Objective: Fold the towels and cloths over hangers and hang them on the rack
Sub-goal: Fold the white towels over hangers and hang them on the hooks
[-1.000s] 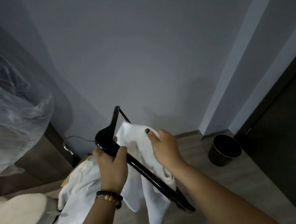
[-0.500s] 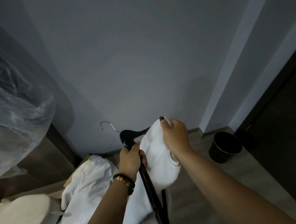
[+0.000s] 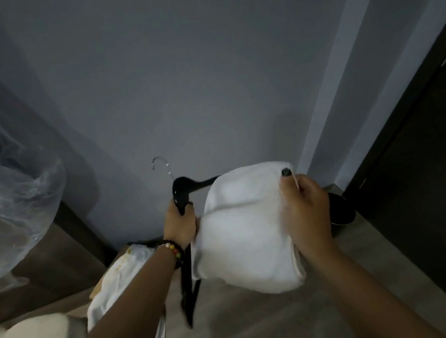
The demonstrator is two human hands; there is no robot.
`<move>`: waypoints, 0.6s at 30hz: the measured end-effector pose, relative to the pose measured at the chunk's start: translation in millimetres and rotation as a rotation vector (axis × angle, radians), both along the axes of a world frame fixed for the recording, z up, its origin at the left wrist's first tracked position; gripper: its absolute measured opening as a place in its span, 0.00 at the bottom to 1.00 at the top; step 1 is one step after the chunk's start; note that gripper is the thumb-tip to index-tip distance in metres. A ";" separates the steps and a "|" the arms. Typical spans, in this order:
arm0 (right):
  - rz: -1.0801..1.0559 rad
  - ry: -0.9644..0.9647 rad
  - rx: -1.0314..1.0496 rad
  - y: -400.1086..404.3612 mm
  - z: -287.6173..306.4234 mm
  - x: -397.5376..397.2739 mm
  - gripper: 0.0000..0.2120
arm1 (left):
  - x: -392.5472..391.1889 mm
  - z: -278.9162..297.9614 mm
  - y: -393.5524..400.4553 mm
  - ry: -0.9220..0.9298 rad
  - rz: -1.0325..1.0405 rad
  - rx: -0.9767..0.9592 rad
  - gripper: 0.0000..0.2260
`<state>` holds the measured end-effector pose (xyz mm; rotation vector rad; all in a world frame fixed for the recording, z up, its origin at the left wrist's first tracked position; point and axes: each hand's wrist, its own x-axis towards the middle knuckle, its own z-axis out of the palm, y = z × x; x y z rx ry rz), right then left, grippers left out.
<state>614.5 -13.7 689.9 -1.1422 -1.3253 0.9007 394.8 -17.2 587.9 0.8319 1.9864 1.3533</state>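
At six o'clock of the view, low and centre: item one, a black hanger point(image 3: 184, 196), which we are holding by its neck in our left hand point(image 3: 180, 224), fingers wrapped fully round it; its metal hook point(image 3: 161, 164) is pointing up toward twelve o'clock. Item two, a white towel point(image 3: 245, 229), is sitting at three o'clock of that hand, bunched over the hanger's far arm. Our right hand point(image 3: 308, 216) is pinching its upper right edge, thumb on top, grip closed on the cloth. Item three, a pile of white cloths point(image 3: 119, 280), is lying at seven o'clock. Item four, a dark bin point(image 3: 344, 209), is standing on the floor behind the right hand. No rack is showing.

Step in hand, as we are judging it: draping the towel over the hanger. Next move is calling for drawing the cloth flat and even along the bar while the left grip is steadying the neck, then carrying it to the rack.
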 end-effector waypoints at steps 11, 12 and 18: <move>0.136 -0.053 -0.881 1.6 -126.8 33.9 0.12 | -12.0 55.0 26.4 0.311 -0.339 0.110 0.02; 0.221 -0.110 -0.999 2.5 -128.0 33.5 0.11 | -13.4 59.1 24.5 0.367 -0.382 0.104 0.03; 0.276 -0.456 -0.539 67.4 -105.8 18.3 0.16 | -15.3 83.2 12.2 0.497 -0.618 0.064 0.06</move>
